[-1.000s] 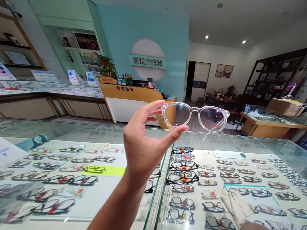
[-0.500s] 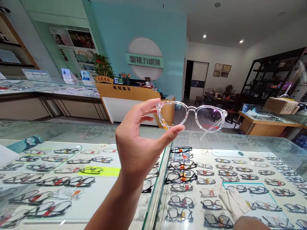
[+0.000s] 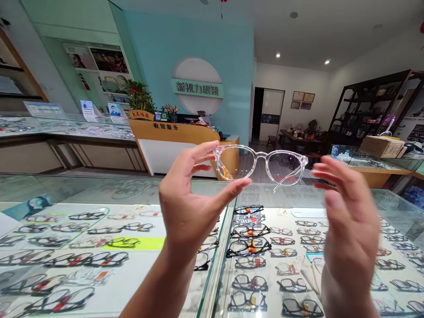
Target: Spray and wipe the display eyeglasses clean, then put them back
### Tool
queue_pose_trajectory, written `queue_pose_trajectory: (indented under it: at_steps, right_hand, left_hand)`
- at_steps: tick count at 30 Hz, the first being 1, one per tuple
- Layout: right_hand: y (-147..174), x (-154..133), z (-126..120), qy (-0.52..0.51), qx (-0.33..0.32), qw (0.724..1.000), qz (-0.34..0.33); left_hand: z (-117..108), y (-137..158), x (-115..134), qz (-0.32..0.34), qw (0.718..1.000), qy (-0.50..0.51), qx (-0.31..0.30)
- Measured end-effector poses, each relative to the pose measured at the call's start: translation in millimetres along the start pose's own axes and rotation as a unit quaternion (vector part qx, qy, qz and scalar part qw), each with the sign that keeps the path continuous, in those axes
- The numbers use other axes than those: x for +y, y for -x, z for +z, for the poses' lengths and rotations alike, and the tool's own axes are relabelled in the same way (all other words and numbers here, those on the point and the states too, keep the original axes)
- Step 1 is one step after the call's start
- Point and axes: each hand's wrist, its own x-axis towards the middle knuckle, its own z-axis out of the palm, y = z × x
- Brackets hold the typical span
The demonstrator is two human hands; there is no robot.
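Observation:
Clear-framed eyeglasses (image 3: 261,155) are raised above the glass counter, front facing me, with the temples folded behind the lenses. My left hand (image 3: 188,190) pinches their left end between thumb and fingers. To the right of the frame is my right hand (image 3: 351,221), slightly blurred, its fingers apart and bent toward the right hinge. A small gap seems to separate its fingertips from the eyeglasses. Red print shows on the right lens.
Below my hands, a glass display case (image 3: 212,265) holds many rows of eyeglasses. A beige cloth (image 3: 309,274) lies partly behind my right hand. Beyond stand a cashier desk (image 3: 172,137), a plant (image 3: 141,97) and a cardboard box (image 3: 380,145) on another counter.
My right hand has risen from the bottom right edge to beside the eyeglasses. My left hand keeps its hold on them. The view has shifted slightly.

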Motion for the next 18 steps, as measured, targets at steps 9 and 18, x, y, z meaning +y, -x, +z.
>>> queue_pose_trajectory:
  at_steps: [9, 18]
  right_hand:
    - [-10.2, 17.3, 20.8, -0.011, -0.009, 1.000, -0.015]
    - [-8.7, 14.6, 18.5, 0.011, -0.003, 0.999, -0.033]
  left_hand:
    - [1.1, 2.8, -1.5, -0.022, 1.000, -0.001, -0.001]
    - [2.5, 0.9, 3.3, -0.043, 0.999, 0.000, 0.001]
